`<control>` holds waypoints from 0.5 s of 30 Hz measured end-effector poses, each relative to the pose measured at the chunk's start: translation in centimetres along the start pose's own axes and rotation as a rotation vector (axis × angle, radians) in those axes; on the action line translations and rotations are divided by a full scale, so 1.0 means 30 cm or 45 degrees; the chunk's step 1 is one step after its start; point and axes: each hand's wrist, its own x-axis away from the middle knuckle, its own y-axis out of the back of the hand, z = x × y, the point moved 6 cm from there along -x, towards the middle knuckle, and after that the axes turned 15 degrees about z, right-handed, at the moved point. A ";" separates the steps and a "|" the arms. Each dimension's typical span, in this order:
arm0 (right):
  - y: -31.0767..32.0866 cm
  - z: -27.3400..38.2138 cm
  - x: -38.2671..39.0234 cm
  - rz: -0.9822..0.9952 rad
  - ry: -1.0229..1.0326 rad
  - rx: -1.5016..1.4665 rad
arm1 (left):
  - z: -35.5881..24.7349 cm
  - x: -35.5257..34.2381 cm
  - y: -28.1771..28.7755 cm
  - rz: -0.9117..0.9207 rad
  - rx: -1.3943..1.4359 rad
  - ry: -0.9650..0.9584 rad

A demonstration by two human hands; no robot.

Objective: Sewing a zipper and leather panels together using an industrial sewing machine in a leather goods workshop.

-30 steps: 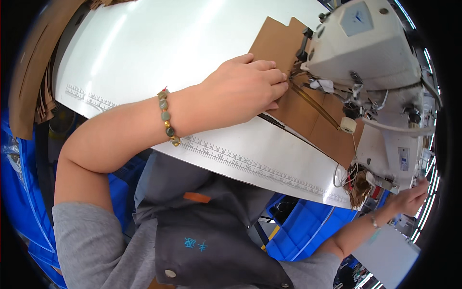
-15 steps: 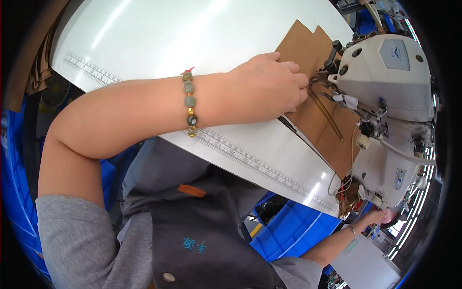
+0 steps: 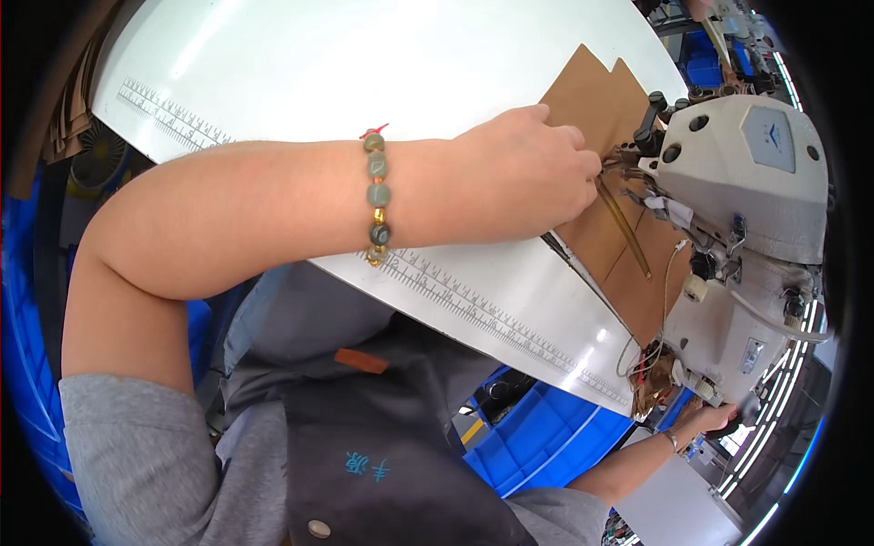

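Observation:
Across the white tabletop (image 3: 364,64), my left arm reaches to a brown sheet (image 3: 583,86) under the head of a white sewing machine (image 3: 737,173). My left hand (image 3: 533,177) lies on the sheet beside the needle area, fingers curled and pressed down; their tips are partly hidden. From beneath them a narrow gold-coloured strip (image 3: 626,232) runs along the sheet. A dark edge (image 3: 564,250) shows along its near side. At the machine's far right end, my right hand (image 3: 713,417) is closed round the rim of a dark handwheel (image 3: 748,409).
Printed ruler scales (image 3: 473,300) run along the table's near edge. Below it stands a blue bin (image 3: 537,437). Loose thread (image 3: 628,355) hangs by the machine bed. Brown sheets (image 3: 68,155) stand at the far left, near a fan-like round thing (image 3: 98,155).
The view has shifted slightly, so machine and sheet appear a little farther right. My left hand stays on the sheet. My right hand's fingers have shifted on the handwheel.

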 end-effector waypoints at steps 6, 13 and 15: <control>-0.074 -0.042 0.093 -0.073 0.026 0.066 | 0.000 0.001 -0.002 -0.002 -0.003 -0.004; -0.108 0.123 0.213 -0.162 -0.099 0.264 | 0.002 0.002 0.008 -0.031 0.083 -0.032; -0.102 0.277 0.302 -0.389 -0.040 0.257 | -0.003 0.004 0.012 -0.006 0.061 -0.050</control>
